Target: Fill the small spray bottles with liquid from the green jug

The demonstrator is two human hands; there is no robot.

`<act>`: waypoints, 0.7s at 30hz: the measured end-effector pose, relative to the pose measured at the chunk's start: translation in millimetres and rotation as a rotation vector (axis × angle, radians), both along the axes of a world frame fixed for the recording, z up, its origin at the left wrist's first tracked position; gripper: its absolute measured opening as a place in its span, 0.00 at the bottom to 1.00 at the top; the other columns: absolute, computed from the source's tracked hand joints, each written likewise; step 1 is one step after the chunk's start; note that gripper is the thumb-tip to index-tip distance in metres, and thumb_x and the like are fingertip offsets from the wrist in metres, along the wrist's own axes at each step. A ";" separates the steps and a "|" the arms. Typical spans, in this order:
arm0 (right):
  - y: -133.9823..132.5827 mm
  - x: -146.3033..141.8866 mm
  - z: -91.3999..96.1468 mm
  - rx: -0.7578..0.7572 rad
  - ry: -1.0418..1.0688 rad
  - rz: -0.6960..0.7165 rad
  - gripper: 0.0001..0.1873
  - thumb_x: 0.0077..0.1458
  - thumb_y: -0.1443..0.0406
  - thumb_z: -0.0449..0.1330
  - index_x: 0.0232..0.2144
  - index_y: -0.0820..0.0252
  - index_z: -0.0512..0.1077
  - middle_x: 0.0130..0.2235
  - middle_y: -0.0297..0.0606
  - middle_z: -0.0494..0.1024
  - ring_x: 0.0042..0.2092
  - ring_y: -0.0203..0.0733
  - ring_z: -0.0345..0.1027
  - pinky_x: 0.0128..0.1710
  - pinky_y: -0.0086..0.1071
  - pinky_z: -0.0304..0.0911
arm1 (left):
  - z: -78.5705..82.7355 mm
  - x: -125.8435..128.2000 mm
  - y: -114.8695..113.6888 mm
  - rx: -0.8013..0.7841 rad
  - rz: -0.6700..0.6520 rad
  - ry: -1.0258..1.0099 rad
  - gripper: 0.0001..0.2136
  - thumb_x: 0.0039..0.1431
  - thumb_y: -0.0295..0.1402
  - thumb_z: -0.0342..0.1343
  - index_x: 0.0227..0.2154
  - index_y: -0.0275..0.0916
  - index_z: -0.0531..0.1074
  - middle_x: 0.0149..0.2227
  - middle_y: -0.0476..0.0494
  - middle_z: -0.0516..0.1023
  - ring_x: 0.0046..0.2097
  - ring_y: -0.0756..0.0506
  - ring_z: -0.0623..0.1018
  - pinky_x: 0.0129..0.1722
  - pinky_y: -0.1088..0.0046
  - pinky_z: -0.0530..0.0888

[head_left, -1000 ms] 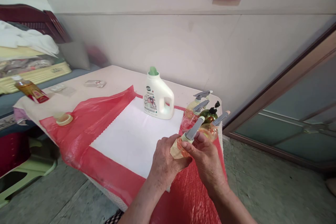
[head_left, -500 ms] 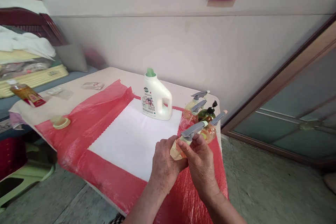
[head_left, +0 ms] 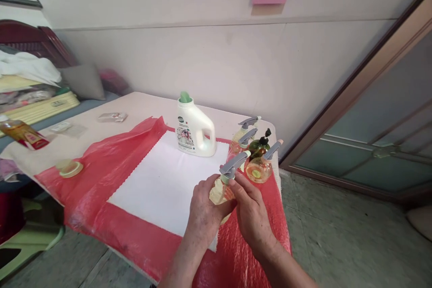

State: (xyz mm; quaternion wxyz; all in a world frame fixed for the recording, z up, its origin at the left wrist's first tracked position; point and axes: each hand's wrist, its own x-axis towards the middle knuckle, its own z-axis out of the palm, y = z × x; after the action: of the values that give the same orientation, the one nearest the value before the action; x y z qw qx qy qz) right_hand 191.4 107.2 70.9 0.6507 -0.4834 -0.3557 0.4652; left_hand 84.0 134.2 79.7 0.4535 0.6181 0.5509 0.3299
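Between my hands stands a clear spray bottle [head_left: 218,192] with a grey trigger head and a pale green collar. My left hand [head_left: 205,209] is wrapped round its body from the left. From the right, my right hand [head_left: 252,209] closes on it, thumb at the collar; its fingertips are partly hidden behind the bottle. Behind it are more spray bottles with grey triggers, one round and clear [head_left: 259,170], and a dark green pump bottle [head_left: 259,148]. A white detergent jug [head_left: 195,130] with a green spout stands upright on the white sheet [head_left: 158,180].
Red plastic film [head_left: 135,229] covers much of the table [head_left: 145,103]. A round pale lid [head_left: 70,168], a small clear packet [head_left: 112,117] and an amber drink bottle [head_left: 25,135] lie to the left. A wall backs the table; a glass door [head_left: 364,153] stands right.
The view has turned slightly to the right. The spray bottle stands more upright in my hands, and my right thumb and fingers have shifted around its neck.
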 end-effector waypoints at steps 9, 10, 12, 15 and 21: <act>1.3 -1.9 7.4 0.044 -0.011 -0.065 0.17 0.49 0.58 0.67 0.42 0.53 0.72 0.44 0.36 0.77 0.48 0.45 0.69 0.50 0.39 0.64 | 0.4 4.5 -3.7 0.022 -0.054 -0.039 0.26 0.44 0.38 0.66 0.51 0.47 0.72 0.46 0.46 0.77 0.50 0.40 0.74 0.49 0.65 0.68; -0.3 -1.3 7.2 0.025 -0.020 -0.058 0.17 0.51 0.57 0.65 0.44 0.53 0.73 0.46 0.37 0.77 0.50 0.46 0.68 0.51 0.39 0.63 | 1.4 4.6 -3.4 0.007 -0.036 -0.050 0.27 0.44 0.39 0.66 0.51 0.46 0.72 0.46 0.45 0.77 0.50 0.40 0.74 0.50 0.65 0.68; -1.9 -0.5 6.4 0.002 -0.024 -0.056 0.15 0.54 0.56 0.62 0.43 0.53 0.74 0.48 0.37 0.77 0.53 0.47 0.66 0.53 0.38 0.61 | 3.1 5.1 -2.7 -0.026 -0.015 -0.055 0.29 0.42 0.38 0.67 0.51 0.44 0.71 0.47 0.43 0.76 0.50 0.40 0.74 0.50 0.65 0.68; 0.6 -1.2 4.8 0.017 -0.023 -0.084 0.13 0.52 0.55 0.64 0.38 0.55 0.74 0.43 0.36 0.78 0.48 0.45 0.69 0.52 0.38 0.62 | 4.8 5.8 -2.4 -0.055 -0.028 -0.049 0.29 0.42 0.35 0.66 0.51 0.43 0.71 0.46 0.43 0.77 0.50 0.39 0.74 0.49 0.64 0.68; 4.6 -0.8 7.0 0.008 -0.041 -0.112 0.18 0.47 0.55 0.67 0.37 0.56 0.71 0.38 0.36 0.76 0.42 0.43 0.68 0.46 0.38 0.63 | 8.3 5.4 -3.7 -0.098 -0.066 -0.086 0.25 0.44 0.35 0.64 0.49 0.43 0.73 0.43 0.45 0.79 0.46 0.39 0.76 0.44 0.67 0.70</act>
State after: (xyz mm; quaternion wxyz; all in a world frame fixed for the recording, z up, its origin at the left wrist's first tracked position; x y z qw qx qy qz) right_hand 190.6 111.8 77.8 0.6703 -0.5093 -0.3432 0.4166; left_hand 89.5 130.5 88.0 0.5170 0.5984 0.5256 0.3135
